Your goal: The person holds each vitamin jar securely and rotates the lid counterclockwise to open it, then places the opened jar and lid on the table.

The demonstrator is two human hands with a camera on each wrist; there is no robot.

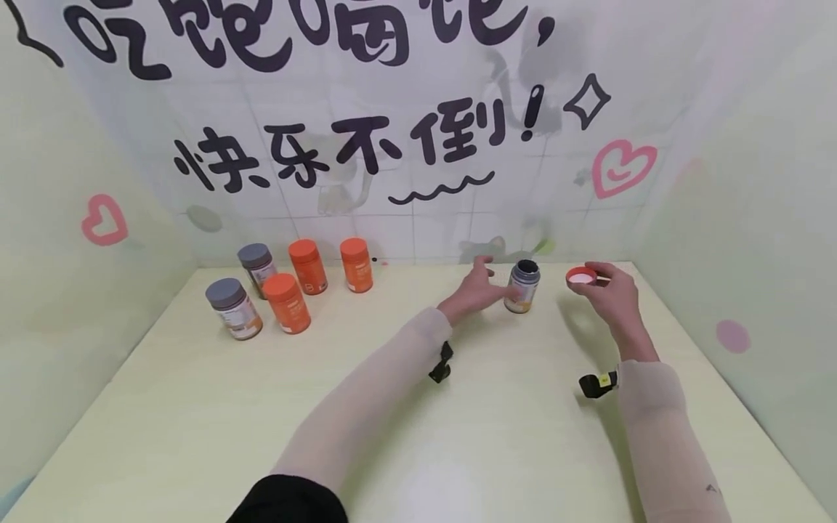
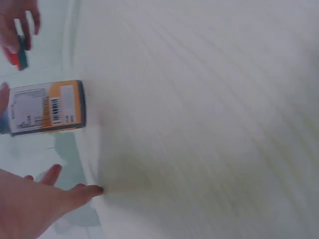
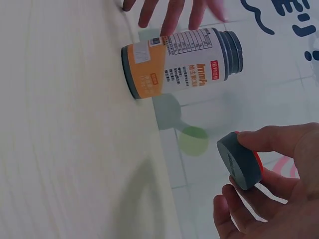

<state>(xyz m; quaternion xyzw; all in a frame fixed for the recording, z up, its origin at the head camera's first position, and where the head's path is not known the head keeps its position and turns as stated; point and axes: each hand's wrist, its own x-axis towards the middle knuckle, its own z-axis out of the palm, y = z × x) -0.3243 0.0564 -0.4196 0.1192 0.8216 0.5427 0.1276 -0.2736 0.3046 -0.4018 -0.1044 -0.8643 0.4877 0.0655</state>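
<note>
An uncapped grey supplement jar [image 1: 526,294] with a white-and-orange label stands upright on the table near the back wall, its dark mouth showing. My left hand [image 1: 477,292] is just left of the jar, fingers spread and thumb reaching toward its side. In the right wrist view, the spread left fingertips lie right along the jar [image 3: 182,62]. To the jar's right, my right hand [image 1: 617,294] pinches a screw lid [image 1: 581,276] between thumb and fingers, raised above the table. The lid [image 3: 239,162] has a grey top and red rim; its pale inside faces up.
At the back left stand two grey-lidded jars, one nearer [image 1: 234,309] and one behind [image 1: 258,269]. Beside them are three orange jars: a front one [image 1: 288,303], a rear one [image 1: 309,267] and a right one [image 1: 357,266]. A printed wall sheet [image 1: 366,196] hangs behind the table.
</note>
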